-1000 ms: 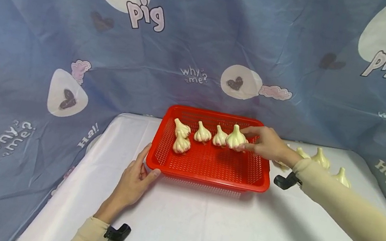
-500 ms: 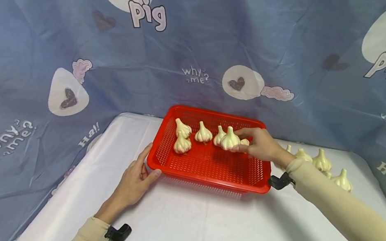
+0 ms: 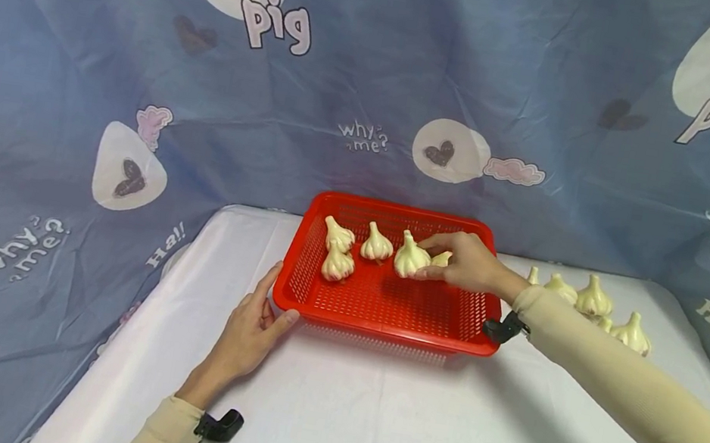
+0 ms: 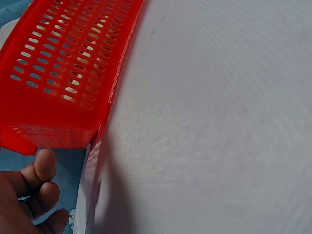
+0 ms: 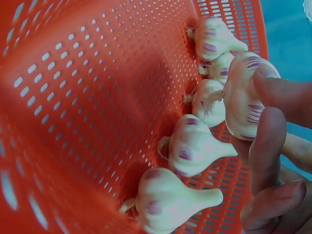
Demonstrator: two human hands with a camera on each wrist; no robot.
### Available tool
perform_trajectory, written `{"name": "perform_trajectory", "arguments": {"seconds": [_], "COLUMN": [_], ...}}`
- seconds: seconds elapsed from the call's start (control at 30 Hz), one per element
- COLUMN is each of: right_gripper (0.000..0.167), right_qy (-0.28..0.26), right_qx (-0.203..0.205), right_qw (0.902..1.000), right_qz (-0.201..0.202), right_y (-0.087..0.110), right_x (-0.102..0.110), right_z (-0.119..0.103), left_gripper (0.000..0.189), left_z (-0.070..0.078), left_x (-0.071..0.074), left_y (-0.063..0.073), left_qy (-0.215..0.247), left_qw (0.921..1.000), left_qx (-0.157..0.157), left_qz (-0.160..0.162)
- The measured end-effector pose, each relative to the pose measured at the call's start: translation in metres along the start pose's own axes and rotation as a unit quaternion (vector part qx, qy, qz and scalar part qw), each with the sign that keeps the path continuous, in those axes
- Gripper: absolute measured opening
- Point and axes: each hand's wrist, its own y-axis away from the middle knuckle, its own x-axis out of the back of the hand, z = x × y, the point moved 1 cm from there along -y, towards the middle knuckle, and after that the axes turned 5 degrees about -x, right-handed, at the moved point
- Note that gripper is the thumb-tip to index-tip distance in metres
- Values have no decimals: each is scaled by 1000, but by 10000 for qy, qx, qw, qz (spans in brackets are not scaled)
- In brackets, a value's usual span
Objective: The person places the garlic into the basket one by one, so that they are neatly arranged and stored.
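My right hand (image 3: pixel 462 262) pinches a garlic bulb (image 3: pixel 413 259) between thumb and fingers, over the red plastic basket (image 3: pixel 380 330). In the right wrist view the held garlic bulb (image 5: pixel 243 95), roots facing left, overlaps bulbs behind it. Several purple-streaked bulbs rest in the basket: a bulb (image 3: pixel 378 243) left of the held one, two touching at the left end, and one partly hidden by my right fingers. My left hand (image 3: pixel 249 332) rests at the basket's front left corner, thumb along the front rim. Its fingertips (image 4: pixel 45 165) show below the rim in the left wrist view.
Several more garlic bulbs (image 3: pixel 594 297) lie on the white-covered table (image 3: pixel 367 415) to the right of the basket, partly behind my right forearm. A blue printed cloth (image 3: pixel 324 56) hangs behind the table.
My right hand has moved left across the basket with the garlic bulb, which now hides a bulb seen beside it earlier. My left hand has stayed at the corner.
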Motion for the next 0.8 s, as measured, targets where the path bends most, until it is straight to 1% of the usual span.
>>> {"name": "perform_trajectory", "arguments": {"seconds": [0.23,0.47,0.67,0.8], "right_gripper": [48,41,41,39], "right_qy": [98,73,4,-53], "right_qx": [95,207,89,7], "right_qw": [9999,9998,9999,10000], "right_qz": [-81,-12,-94,-73], "right_y": [-6,-15,-22,-27], "right_x": [-3,-7,-14,-18], "right_z": [-7,-11,-11,-11], "left_gripper": [88,88,87,87], "left_z": [0,0,-1,0], "left_x": [0,0,0,-1], "left_y": [0,1,0,0], "left_qy": [-33,-17,-17,-12], "left_qw": [10000,10000,10000,10000], "left_qx": [-8,-7,5,34], "left_qz": [-3,9,-6,-5]}}
